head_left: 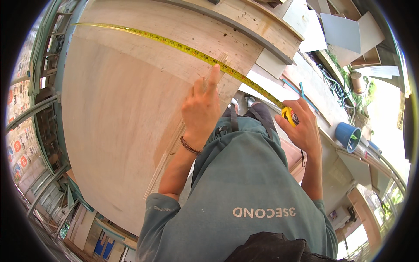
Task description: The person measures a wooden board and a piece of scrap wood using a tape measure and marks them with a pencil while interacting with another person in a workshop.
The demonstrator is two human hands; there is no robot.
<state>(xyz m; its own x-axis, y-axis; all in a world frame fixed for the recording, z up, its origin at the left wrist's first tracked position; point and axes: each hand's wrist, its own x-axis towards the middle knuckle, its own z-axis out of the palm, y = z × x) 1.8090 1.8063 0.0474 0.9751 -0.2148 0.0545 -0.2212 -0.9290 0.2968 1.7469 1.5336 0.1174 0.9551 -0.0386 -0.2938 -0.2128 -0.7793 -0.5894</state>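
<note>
1. One big wood board [118, 109] is the biggest thing here. It lies flat, and probably gives the tape a firm place to rest.
2. One long yellow tape [174, 45] runs across the far part of the board. One end is near its far left corner, and the other goes past its right edge. It looks pulled tight, maybe so it stays straight.
3. One blue bucket [341, 136] is well off to the board's right.
4. Two hands. The left hand [201, 107] is over the board. One finger sticks out straight to the tape, maybe to mark a spot. The others curl; I cannot tell if they hold anything.
5. The right hand [305, 126] is past the board's right edge, fingers wrapped round one yellow tape case [286, 114], likely to keep it steady.
6. One dark bracelet [190, 146] is on the left wrist, above the board's near right side.
</note>
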